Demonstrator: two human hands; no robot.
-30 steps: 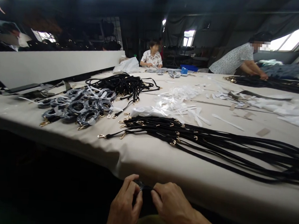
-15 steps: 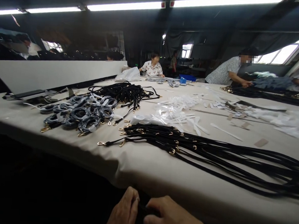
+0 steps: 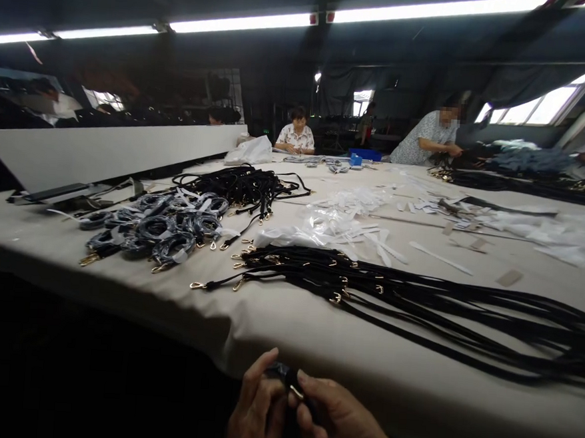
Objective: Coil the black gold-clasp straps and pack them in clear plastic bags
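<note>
At the near edge of the table, my left hand and my right hand close together round a black strap. Part of the strap looks wrapped in clear film, and a gold metal piece shows between the hands. Its lower part is hidden by my fingers and the dark. Beyond them lies a bundle of long black straps with gold clasps, running to the right. To the left sits a pile of coiled straps in clear film with white paper bands.
A heap of loose black straps lies behind the coils. Clear plastic wrapping and paper scraps cover the table's middle. A low white partition stands at left. Co-workers sit and stand at the far side, near a blue bin.
My hands have risen slightly, and the black strap with its gold piece now shows between them. The co-worker at far right has drawn their hands in; the seated one has turned.
</note>
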